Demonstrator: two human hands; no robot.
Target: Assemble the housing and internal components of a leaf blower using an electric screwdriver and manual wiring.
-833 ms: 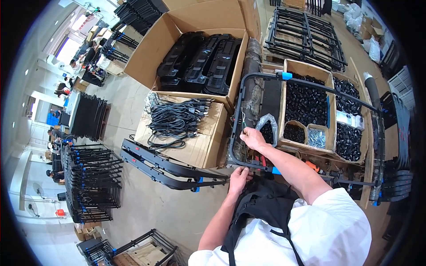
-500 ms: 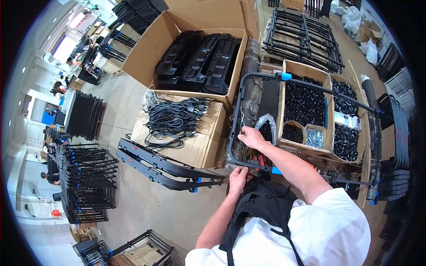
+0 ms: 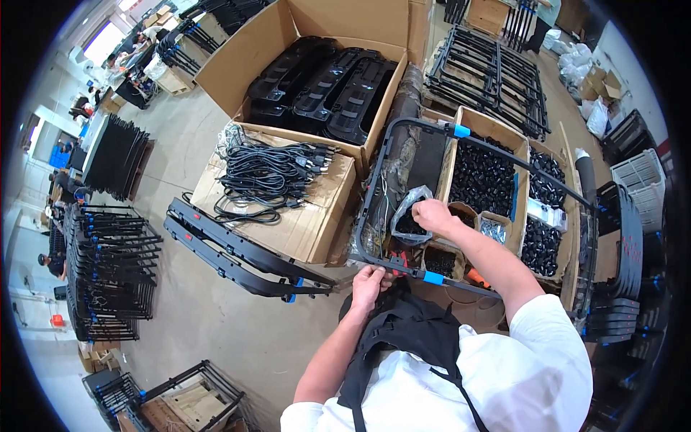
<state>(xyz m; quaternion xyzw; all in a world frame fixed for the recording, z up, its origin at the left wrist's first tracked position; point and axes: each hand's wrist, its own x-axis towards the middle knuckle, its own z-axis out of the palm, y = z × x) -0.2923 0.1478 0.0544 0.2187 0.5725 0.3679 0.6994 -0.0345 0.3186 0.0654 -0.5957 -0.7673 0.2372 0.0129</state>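
Left hand: My fingers grip the near bar of the black frame, close to its left corner.
Right hand: My fingers bend at the mouth of a clear bag; with the tips hidden, I cannot tell whether they hold anything.
Frame: It lies in front of me, its outline around the bag, its far bar crossing the parts box.
Cables: Black coils heap on a carton, left of the frame.
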